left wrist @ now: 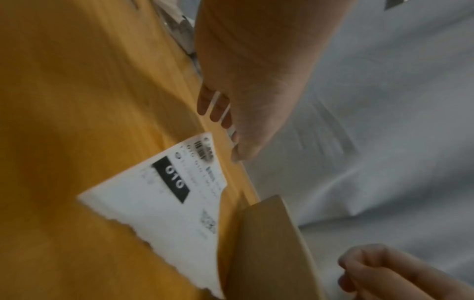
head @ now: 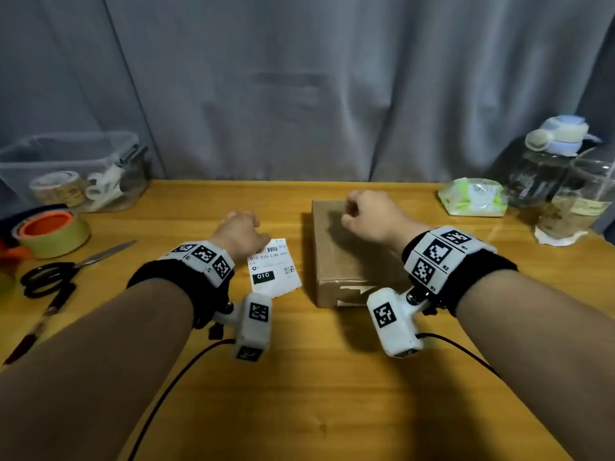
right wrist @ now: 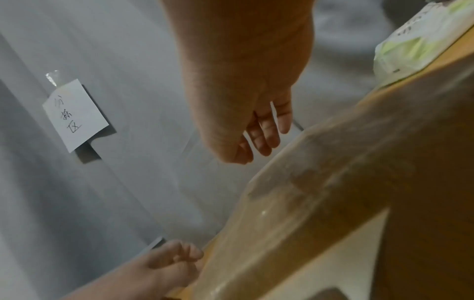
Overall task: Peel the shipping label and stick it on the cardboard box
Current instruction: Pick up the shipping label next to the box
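our left hand [head: 238,231] is curled shut and empty, just past the far corner of the label [head: 274,272], which lies flat on the table [head: 299,394]. our right hand [head: 366,216] hangs loosely curled and empty above the box [head: 346,261].

At the left of your wooden table [head: 299,410], a clear bin [head: 66,151] holds tape rolls [head: 58,188]. In front of it lie an orange-cored tape roll [head: 53,232], scissors [head: 66,266] and a pen [head: 40,322]. At the right you have a wipes pack [head: 472,196], a capped bottle [head: 545,161] and a glass jar [head: 579,201]. A handwritten note [right wrist: 75,115] is taped to the grey curtain [head: 299,78] behind.
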Action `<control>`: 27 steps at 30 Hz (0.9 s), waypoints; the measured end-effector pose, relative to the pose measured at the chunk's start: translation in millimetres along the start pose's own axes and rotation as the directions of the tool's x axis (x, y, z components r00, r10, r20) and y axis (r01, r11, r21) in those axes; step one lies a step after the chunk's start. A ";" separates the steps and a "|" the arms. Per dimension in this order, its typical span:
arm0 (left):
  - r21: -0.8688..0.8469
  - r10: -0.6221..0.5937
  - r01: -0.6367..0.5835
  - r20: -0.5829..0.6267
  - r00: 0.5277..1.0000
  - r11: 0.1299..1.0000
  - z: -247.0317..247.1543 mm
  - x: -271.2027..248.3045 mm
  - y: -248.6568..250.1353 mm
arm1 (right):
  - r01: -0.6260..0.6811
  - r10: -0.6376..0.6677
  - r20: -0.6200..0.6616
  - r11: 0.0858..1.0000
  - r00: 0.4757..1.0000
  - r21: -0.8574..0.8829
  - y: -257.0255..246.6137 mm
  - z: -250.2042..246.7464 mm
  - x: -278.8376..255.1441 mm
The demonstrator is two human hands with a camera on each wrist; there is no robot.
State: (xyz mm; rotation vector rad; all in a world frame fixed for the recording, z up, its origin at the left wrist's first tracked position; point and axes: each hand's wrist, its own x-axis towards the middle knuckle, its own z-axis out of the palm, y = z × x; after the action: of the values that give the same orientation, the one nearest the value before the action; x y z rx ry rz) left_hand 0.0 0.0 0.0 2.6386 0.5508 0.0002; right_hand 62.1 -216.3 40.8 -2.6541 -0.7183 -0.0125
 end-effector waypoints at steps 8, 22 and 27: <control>-0.370 -0.211 0.194 -0.006 0.977 0.909 25.5 5.7 -12.5 | 0.011 -0.010 -0.035 0.999 0.999 0.045 1.2 13.5 -11.8; -0.802 0.085 -0.449 -0.455 0.886 0.393 -42.9 -32.3 58.9 | 0.125 0.081 -0.350 0.841 0.933 0.527 -30.3 -10.5 -6.6; -0.845 0.118 -0.416 -0.401 0.909 0.336 -37.1 -37.6 81.5 | 0.215 0.120 -0.394 0.677 0.911 0.704 -37.6 -26.6 -6.0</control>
State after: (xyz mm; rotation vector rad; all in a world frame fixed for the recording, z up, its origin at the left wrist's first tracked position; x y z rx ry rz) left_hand -6.9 -65.7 71.2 1.5290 0.0728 0.6192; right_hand 41.1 -199.3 78.5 -1.7527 -0.4969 -0.2407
